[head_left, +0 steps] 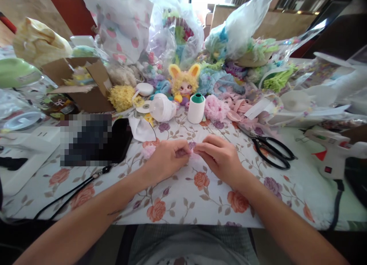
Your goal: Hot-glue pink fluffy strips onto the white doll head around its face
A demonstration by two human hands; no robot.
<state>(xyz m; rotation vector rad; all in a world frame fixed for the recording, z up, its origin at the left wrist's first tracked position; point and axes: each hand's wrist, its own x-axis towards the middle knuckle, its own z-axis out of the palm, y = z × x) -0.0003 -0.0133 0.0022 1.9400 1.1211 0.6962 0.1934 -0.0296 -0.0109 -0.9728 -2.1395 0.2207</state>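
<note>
My left hand (168, 160) and my right hand (220, 156) meet above the middle of the flowered tablecloth (177, 211). The fingertips of both are pinched together around a small piece of pink gauzy material (192, 152); most of it is hidden by the fingers. A tuft of similar pale pink stuff (148, 151) shows beside my left wrist. Just beyond the hands stands a white thread cone (196, 111) with a green top. Behind it sits a plush doll (185, 84) with yellow bunny ears.
Black-handled scissors (271, 150) and a glue gun (329, 150) lie to the right. On the left are a dark phone (119, 142), a cord (74, 188) and a cardboard box (86, 100). Plastic bags (120, 28), yarn and plush pieces crowd the back.
</note>
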